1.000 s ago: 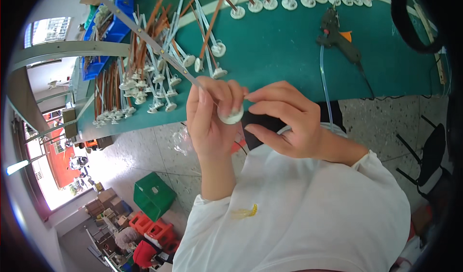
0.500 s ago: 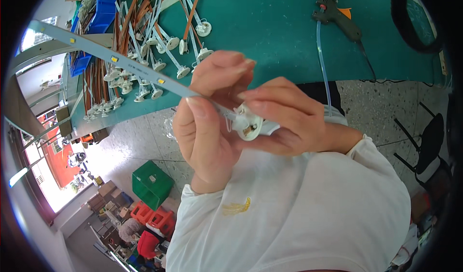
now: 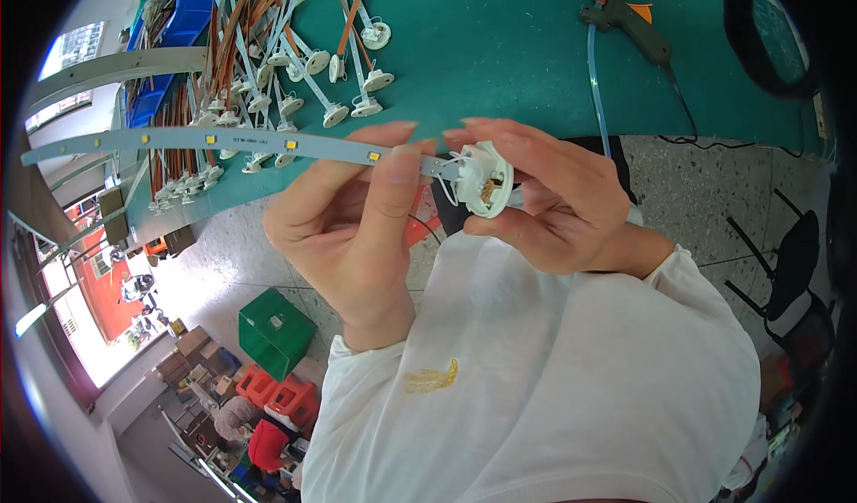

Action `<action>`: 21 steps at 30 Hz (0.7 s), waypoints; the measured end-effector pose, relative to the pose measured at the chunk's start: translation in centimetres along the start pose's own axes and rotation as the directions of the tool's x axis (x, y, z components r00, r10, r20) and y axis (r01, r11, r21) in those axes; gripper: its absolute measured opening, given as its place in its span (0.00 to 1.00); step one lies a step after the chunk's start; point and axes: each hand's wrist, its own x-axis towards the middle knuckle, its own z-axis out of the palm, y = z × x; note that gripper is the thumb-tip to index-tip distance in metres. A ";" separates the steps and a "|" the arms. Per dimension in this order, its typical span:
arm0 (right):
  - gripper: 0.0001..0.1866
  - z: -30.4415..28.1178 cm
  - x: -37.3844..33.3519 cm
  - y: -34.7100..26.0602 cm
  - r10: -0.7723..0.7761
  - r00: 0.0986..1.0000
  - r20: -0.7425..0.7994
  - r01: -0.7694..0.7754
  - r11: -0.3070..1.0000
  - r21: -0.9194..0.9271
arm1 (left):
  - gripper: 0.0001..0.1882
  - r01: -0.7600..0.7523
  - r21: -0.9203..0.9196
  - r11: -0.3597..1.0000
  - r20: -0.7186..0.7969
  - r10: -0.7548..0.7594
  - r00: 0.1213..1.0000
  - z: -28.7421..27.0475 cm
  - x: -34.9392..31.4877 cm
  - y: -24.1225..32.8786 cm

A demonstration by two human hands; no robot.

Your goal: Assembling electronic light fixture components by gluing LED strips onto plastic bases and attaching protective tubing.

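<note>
My left hand [image 3: 357, 222] pinches a long, narrow LED strip board [image 3: 250, 141] between thumb and fingers, close to its right end. Yellow LEDs dot the white board, which reaches far out to the left. At its right end sits a round white plastic end cap [image 3: 486, 180] with thin white wires looping beside it. The cap's open face is turned right and shows brassy metal contacts inside. Fingers and thumb of my right hand [image 3: 562, 199] are closed round the cap's rim. Both hands are raised in front of my body, near the table's front edge.
On the green table [image 3: 482, 48] many similar strips with white caps [image 3: 335, 115] lie heaped at the left, by a blue bin [image 3: 189, 8]. A glue gun [image 3: 625, 21] with a clear glue stick lies at the right. A green crate [image 3: 275, 333] stands on the floor.
The strip has swung from a slant to nearly level. Both hands have shifted, spreading slightly apart, and the cap has moved up and right, its contacts showing more plainly.
</note>
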 end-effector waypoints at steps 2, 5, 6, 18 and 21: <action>0.34 0.1 -0.2 0.0 0.008 1.000 -0.008 -0.008 1.000 0.030 | 0.08 -0.007 -0.008 1.000 0.002 0.007 1.000 0.1 -0.4 -0.1; 0.34 0.1 -0.6 -0.3 0.038 0.999 -0.004 -0.038 0.997 0.068 | 0.07 -0.006 -0.005 1.000 -0.009 0.006 1.000 0.2 -0.9 0.1; 0.34 0.0 -0.9 -0.2 0.063 0.998 0.008 -0.063 0.996 0.067 | 0.06 0.006 -0.003 1.000 -0.018 -0.006 1.000 0.3 -1.0 -0.1; 0.35 1.4 -1.0 1.0 0.050 0.995 -0.084 -0.033 0.980 0.194 | 0.04 -0.045 -0.027 0.999 -0.020 0.045 0.999 -0.1 -1.2 -2.1; 0.34 1.6 -1.3 1.0 0.100 0.990 -0.099 -0.078 0.975 0.210 | 0.03 0.056 0.085 0.995 -0.011 -0.055 0.998 -0.4 -1.2 -1.8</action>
